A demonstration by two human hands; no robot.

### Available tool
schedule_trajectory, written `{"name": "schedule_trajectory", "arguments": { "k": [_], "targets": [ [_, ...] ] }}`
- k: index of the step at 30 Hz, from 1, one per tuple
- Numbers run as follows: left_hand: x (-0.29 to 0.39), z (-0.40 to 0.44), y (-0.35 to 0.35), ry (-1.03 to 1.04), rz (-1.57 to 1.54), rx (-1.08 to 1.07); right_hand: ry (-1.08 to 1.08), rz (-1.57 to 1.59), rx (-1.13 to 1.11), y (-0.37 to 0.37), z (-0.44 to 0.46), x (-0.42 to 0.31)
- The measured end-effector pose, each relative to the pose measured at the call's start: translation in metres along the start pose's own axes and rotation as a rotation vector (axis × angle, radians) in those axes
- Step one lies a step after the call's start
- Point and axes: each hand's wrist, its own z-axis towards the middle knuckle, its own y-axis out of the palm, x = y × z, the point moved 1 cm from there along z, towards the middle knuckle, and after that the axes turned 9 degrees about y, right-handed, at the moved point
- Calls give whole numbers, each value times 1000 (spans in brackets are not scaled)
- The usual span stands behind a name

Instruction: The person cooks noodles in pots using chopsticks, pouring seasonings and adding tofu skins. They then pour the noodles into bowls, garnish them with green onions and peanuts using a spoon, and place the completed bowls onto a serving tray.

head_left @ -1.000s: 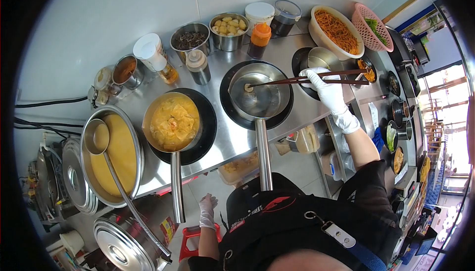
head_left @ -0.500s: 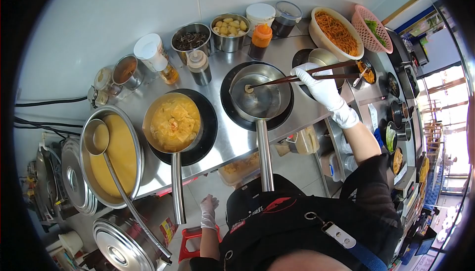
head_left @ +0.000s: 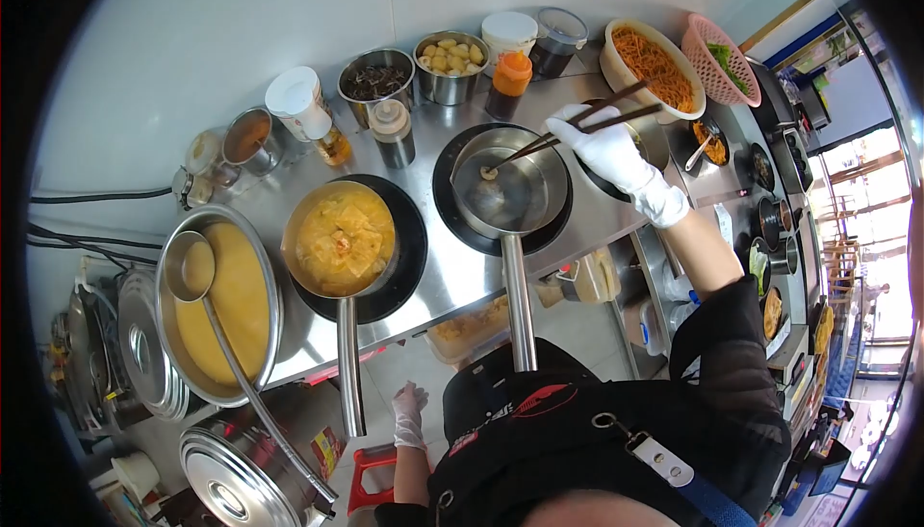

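Note:
My gloved right hand (head_left: 616, 156) grips long dark chopsticks (head_left: 532, 149) above the right-hand saucepan (head_left: 518, 301). Their tips meet a small pale round piece (head_left: 489, 173) at the pan's left side; whether it is pinched or only touched, I cannot tell. Clear liquid lies in this pan, which sits on a black round burner plate (head_left: 444, 202). Left of it, a second saucepan (head_left: 349, 363) holds yellow broth with folded sheet-like pieces (head_left: 337, 238). Low by my body hangs my gloved left hand (head_left: 409, 402), its fingers loosely curled with nothing visible in them.
A large basin (head_left: 273, 334) of yellow soup with a ladle (head_left: 236, 359) stands far left. Along the wall are a squeeze bottle (head_left: 510, 79), a pot of peeled pale pieces (head_left: 450, 57) and other containers. Orange noodle-like strips (head_left: 654, 65) and a pink basket (head_left: 736, 84) stand back right.
My right hand has shifted left and slightly nearer the right-hand pan, and the chopsticks slope more steeply. The small piece stays at their tips. My left hand hangs almost unchanged.

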Motion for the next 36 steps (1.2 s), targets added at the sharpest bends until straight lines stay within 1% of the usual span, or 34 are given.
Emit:
{"name": "schedule_trajectory", "arguments": {
  "k": [2, 3, 4, 6, 8, 9, 10, 11, 12, 13, 14, 16, 17, 18, 19, 20, 22, 23, 24, 26, 30, 32, 33, 36],
  "targets": [
    [0, -1, 1, -2, 2, 14, -152, -118, 98, -12, -12, 11],
    [-1, -2, 0, 8, 4, 14, 53, 161, 116, -14, -19, 9],
    [-1, -4, -1, 18, 4, 17, 48, 164, 167, -22, -31, 4],
    [1, -7, 3, 47, 9, 16, 129, 300, 247, -31, -56, -3],
    [5, -14, 4, 73, 12, 35, 130, 584, 218, -28, -69, 2],
    [11, -20, 8, 124, 23, 37, 100, 600, 182, -25, -75, -8],
    [18, -24, 13, 176, 36, 37, 32, 574, 157, -22, -80, -9],
    [30, -33, 18, 177, 24, 60, -60, 522, 122, -16, -83, -15],
    [48, -49, 24, 204, 86, -21, -155, 469, 89, -9, -86, -22],
    [62, -63, 31, 231, 148, -104, -201, 417, 27, -4, -89, -27],
    [71, -74, 36, 231, 137, -85, -228, 340, -14, 1, -92, -36],
    [88, -93, 48, 374, 139, -166, -308, 330, -96, 19, -94, -41],
    [99, -106, 55, 377, 135, -154, -321, 354, -143, 29, -97, -46],
    [111, -119, 63, 403, 102, -175, -334, 377, -189, 38, -99, -52],
    [120, -130, 70, 429, 68, -196, -381, 293, -210, 45, -100, -54],
    [127, -135, 74, 430, 63, -184, -500, 217, -223, 53, -97, -51],
    [140, -146, 84, 496, -10, -243, -623, 178, -225, 67, -100, -51],
    [151, -159, 91, 486, -99, -203, -662, 171, -214, 73, -101, -48],
    [157, -160, 94, 487, -103, -201, -658, 169, -225, 76, -103, -49],
    [165, -161, 99, 552, -150, -265, -641, 193, -248, 84, -105, -46],
    [183, -158, 113, 614, -156, -245, -655, 194, -277, 101, -103, -42],
    [190, -158, 120, 636, -193, -278, -683, 209, -255, 118, -99, -41],
    [196, -162, 122, 655, -162, -290, -732, 236, -245, 127, -97, -41],
    [191, -161, 119, 674, -190, -290, -713, 328, -305, 138, -105, -49]
  ]
}}
